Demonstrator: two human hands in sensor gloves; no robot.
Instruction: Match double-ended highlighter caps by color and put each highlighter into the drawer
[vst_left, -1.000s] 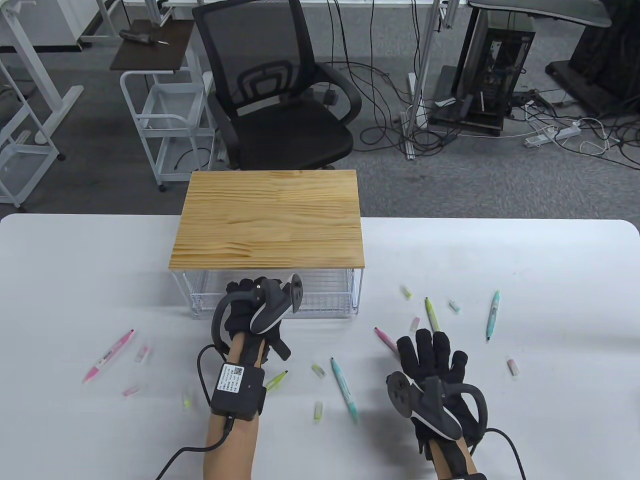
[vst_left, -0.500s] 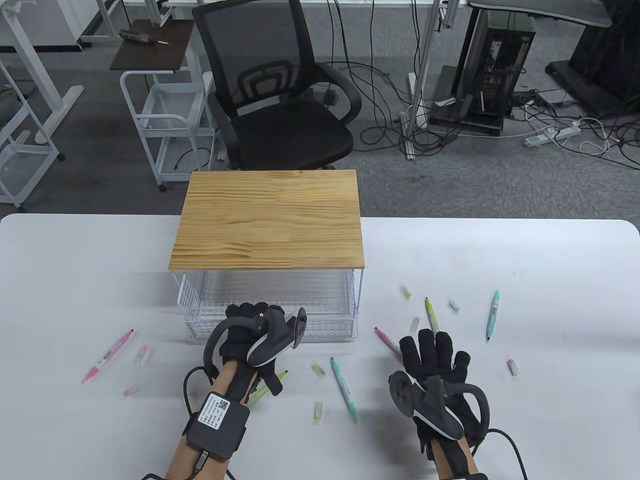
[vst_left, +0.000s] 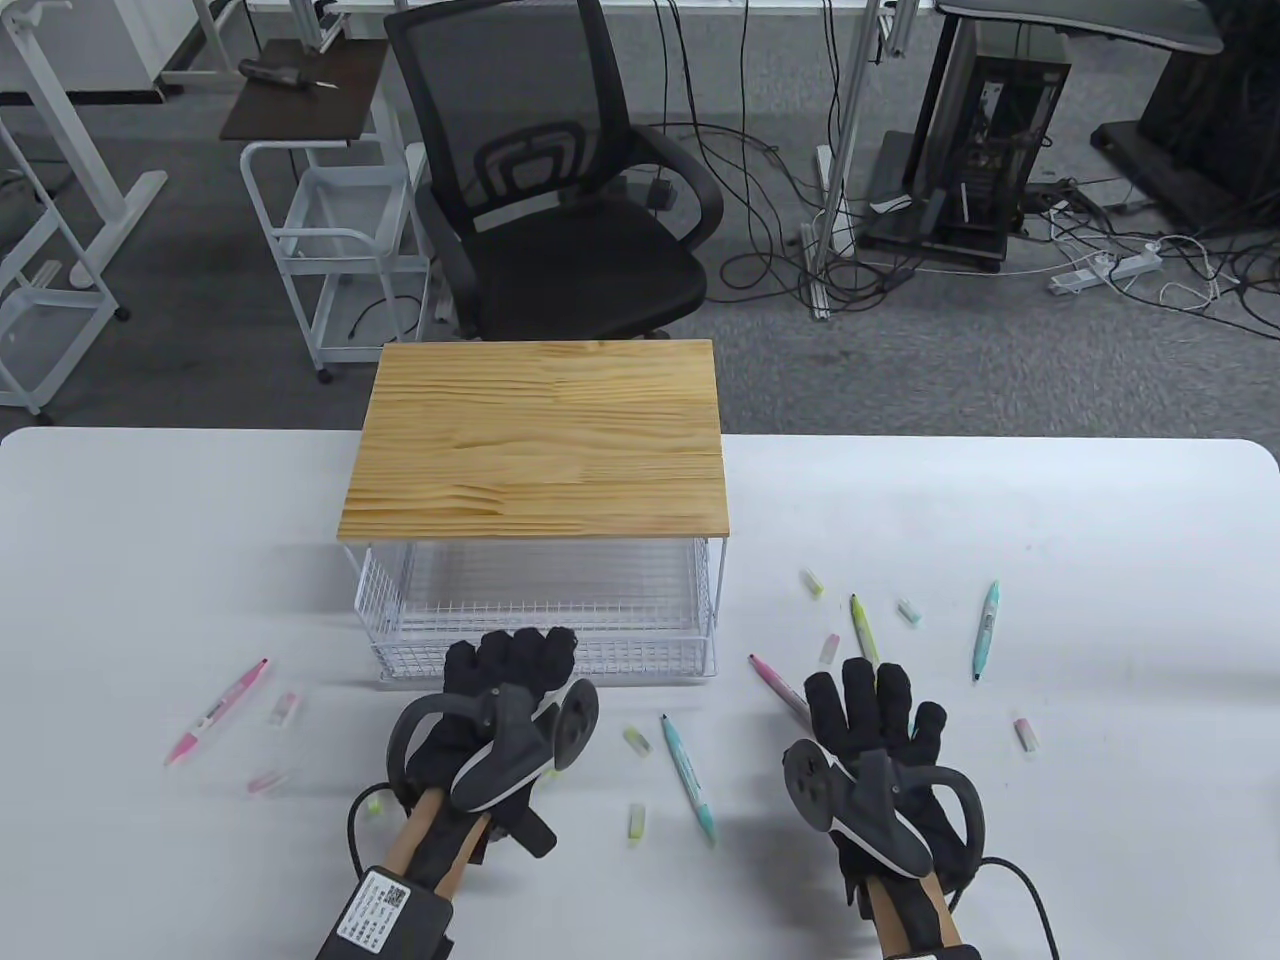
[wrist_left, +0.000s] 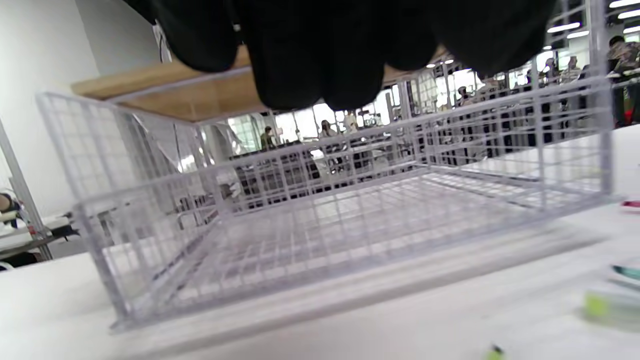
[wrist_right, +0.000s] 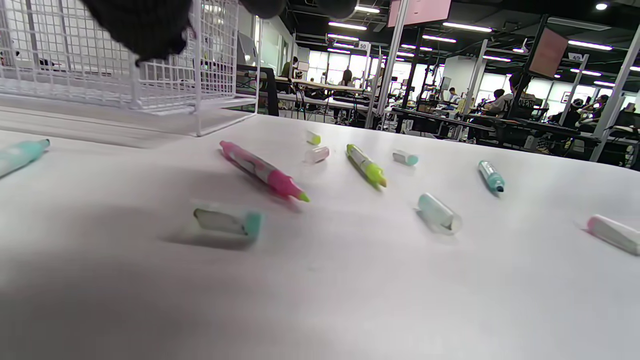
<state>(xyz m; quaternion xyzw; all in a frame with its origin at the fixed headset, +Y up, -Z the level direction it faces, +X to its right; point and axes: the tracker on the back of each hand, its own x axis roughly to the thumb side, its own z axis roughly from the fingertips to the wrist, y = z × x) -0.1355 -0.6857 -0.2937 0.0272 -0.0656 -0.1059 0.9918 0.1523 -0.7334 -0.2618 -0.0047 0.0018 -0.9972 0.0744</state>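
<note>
Drawer (vst_left: 545, 655) pulled out, bare.

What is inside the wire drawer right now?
The wire drawer is pulled out and its mesh floor shows bare in the left wrist view; no highlighter lies in it. The left hand covers part of its front edge.

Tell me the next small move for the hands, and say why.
Probably let the left hand release the wire drawer, which stands pulled out and empty, and reach for the teal highlighter lying uncapped between the hands; every highlighter is on the table.
</note>
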